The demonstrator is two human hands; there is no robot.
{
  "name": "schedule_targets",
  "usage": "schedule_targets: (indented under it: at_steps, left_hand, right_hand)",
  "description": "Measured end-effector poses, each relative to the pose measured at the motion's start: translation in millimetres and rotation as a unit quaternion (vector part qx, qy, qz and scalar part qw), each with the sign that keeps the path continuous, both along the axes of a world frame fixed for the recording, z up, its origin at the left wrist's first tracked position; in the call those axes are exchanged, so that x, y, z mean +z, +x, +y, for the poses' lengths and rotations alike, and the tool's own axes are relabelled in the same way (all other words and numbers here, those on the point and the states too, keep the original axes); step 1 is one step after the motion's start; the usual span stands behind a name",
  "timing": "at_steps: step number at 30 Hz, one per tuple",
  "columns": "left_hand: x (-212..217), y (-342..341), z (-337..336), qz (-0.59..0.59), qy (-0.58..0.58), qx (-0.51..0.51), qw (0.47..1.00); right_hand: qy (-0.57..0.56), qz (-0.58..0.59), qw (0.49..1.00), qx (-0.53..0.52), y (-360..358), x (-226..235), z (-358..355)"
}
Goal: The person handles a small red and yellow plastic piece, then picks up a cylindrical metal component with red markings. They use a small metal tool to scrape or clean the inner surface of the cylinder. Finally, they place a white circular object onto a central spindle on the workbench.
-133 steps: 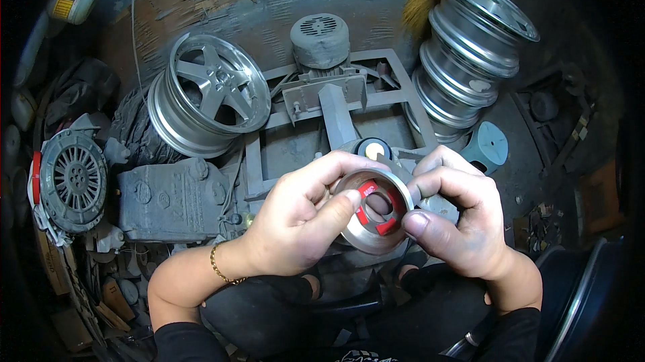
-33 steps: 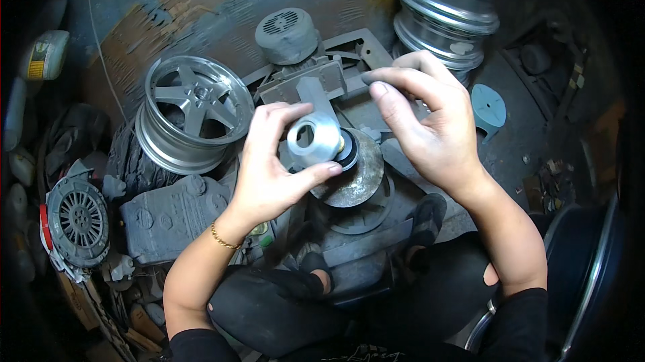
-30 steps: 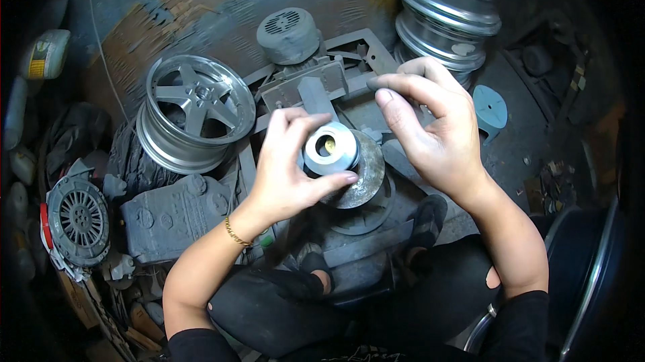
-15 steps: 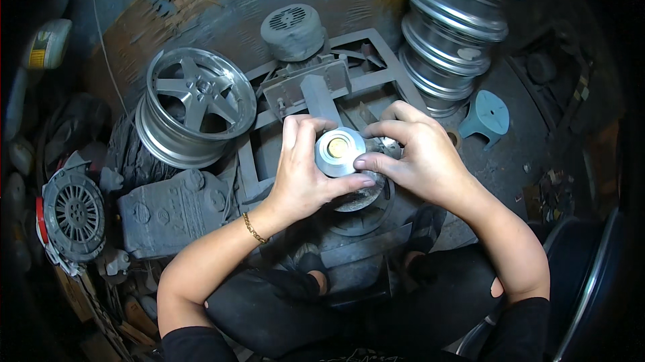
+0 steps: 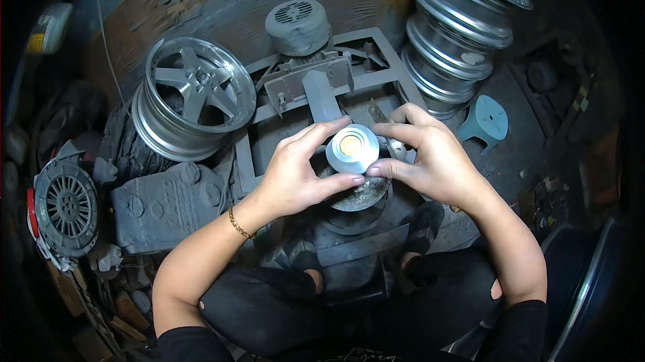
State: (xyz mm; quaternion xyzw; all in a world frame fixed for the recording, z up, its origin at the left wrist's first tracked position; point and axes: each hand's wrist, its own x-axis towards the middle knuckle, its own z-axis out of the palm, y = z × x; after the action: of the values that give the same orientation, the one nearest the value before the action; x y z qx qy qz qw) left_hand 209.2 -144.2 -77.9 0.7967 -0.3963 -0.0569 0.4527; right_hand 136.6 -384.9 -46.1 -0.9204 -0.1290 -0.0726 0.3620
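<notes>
A round silver metal cap (image 5: 351,149) with stepped rings and a yellowish centre is between my hands, its ringed face turned up. My left hand (image 5: 295,168) grips its left side, the index finger along the far edge and the thumb at the near edge. On the other side, my right hand (image 5: 433,157) pinches it, the thumb tip at its near right rim and the fingers behind it. Part of the rim is hidden by the fingers. Just below the cap is a rough grey wheel (image 5: 363,198), partly covered by my left thumb.
A metal frame (image 5: 396,73) carrying an electric motor (image 5: 299,34) stands ahead. One spoked wheel rim (image 5: 201,79) leans at the left; stacked rims (image 5: 453,46) rise at the right beside a light blue stool (image 5: 487,122). Grey castings (image 5: 168,207) lie at the left.
Both hands and the cap have shifted slightly right in the picture. My left fingers have straightened, and more of the grey wheel shows below. The surroundings have shifted a little too.
</notes>
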Motion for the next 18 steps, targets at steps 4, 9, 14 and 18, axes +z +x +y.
schedule_targets:
  at_steps: [4,9,14,18]
  left_hand:
    - [2.2,-1.5,-1.3,-0.023,0.006,0.011,1.0]
    - [4.0,-4.7,-4.6,-0.036,0.001,0.031,0.999]
    - [-1.6,-14.2,-7.9,-0.049,-0.024,0.073,0.996]
    - [-10.6,-17.5,-12.1,-0.056,-0.043,0.094,0.993]
  right_hand:
    - [-0.018,0.019,1.0,0.002,-0.6,-2.2,1.7]
    - [-0.028,0.022,0.999,0.011,1.1,-1.3,0.6]
    - [-0.017,0.043,0.999,0.028,3.3,3.2,0.7]
    - [-0.012,0.041,0.998,0.037,4.6,2.3,0.7]
